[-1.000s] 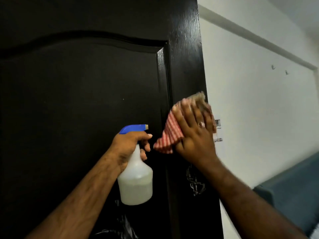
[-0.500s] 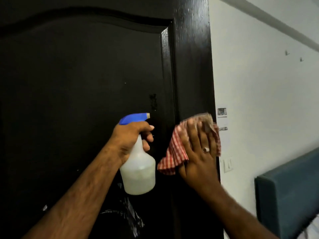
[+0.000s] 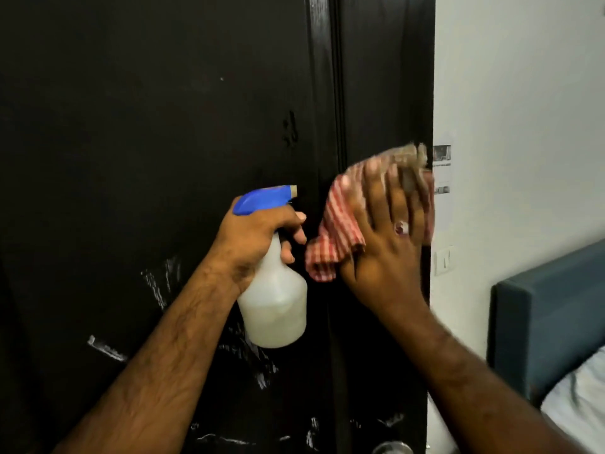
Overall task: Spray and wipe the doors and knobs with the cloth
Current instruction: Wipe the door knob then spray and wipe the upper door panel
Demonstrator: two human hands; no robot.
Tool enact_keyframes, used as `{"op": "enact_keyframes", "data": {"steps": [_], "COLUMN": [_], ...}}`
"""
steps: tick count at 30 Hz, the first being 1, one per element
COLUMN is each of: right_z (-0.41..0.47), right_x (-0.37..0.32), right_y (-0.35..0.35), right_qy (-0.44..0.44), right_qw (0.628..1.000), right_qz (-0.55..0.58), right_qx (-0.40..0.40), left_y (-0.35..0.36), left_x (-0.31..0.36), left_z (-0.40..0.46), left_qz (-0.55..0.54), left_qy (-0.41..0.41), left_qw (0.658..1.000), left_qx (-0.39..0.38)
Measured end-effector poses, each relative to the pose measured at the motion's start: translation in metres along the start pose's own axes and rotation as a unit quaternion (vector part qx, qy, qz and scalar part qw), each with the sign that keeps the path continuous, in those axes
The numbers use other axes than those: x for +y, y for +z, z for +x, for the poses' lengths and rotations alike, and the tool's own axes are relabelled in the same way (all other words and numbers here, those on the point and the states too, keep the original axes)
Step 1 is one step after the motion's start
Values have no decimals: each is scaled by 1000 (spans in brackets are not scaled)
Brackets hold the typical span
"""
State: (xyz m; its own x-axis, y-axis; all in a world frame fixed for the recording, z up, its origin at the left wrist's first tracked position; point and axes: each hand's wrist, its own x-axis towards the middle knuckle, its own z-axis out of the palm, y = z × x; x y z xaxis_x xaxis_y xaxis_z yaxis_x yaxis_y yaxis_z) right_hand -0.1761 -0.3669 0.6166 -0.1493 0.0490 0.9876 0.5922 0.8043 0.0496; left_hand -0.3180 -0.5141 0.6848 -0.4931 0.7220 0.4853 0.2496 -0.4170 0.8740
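A black wooden door [image 3: 147,142] fills the left and middle of the view, with white smears on its lower part. My left hand [image 3: 253,244] grips a white spray bottle [image 3: 276,309] with a blue trigger head, held upright in front of the door. My right hand [image 3: 386,244] presses a red-and-white checked cloth [image 3: 337,231] flat against the door's right stile, near its edge. A round metal knob [image 3: 391,448] just shows at the bottom edge of the frame.
A white wall [image 3: 523,109] lies to the right of the door, with small stickers and a light switch [image 3: 443,260] on it. A blue padded headboard [image 3: 550,309] and white bedding [image 3: 579,398] sit at the lower right.
The view has tilted downward, so the knob and more smears appear. My right hand with the cloth has slid down the door's edge. The left hand keeps the bottle in about the same place.
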Motion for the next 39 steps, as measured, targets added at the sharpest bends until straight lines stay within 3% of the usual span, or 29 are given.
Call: {"op": "enact_keyframes", "data": {"steps": [4,11,18,24,26,30,32,35,39], "right_z": [-86,-7,-100,-14,-21,-58,-32,42,64], "right_x": [10,-16,26,-18,-30,-13,-9,-38,-78], "right_y": [-5,4,-2,9,13,7,8,17,31], "right_qy": [-22,93,-41,84,54,-107,-101,-10,-85], "right_qw": [998,995,996,996,997,990,992,999,995], "right_qz": [18,18,18,25,38,28,31,44,44], "right_qx": [-56,16,-77,-25,-42,-89,-64,-12,-15], "left_y": [2,-1,-9,-16,-21,-43,-53,-58,-57], "left_x": [-22,-39,-57,-64,-61,-54,-51,-46,-38], "left_z": [-18,-22,-36,-40,-43,-50,-49,-44,-41], "left_qz": [26,-27,-11,-56,-68,-68,-60,-49,-62], "left_qy": [6,25,31,6,4,4,2,5,12], "left_qw": [999,999,999,996,994,993,993,990,988], "left_qx": [-28,2,28,65,85,95,105,130,141]}}
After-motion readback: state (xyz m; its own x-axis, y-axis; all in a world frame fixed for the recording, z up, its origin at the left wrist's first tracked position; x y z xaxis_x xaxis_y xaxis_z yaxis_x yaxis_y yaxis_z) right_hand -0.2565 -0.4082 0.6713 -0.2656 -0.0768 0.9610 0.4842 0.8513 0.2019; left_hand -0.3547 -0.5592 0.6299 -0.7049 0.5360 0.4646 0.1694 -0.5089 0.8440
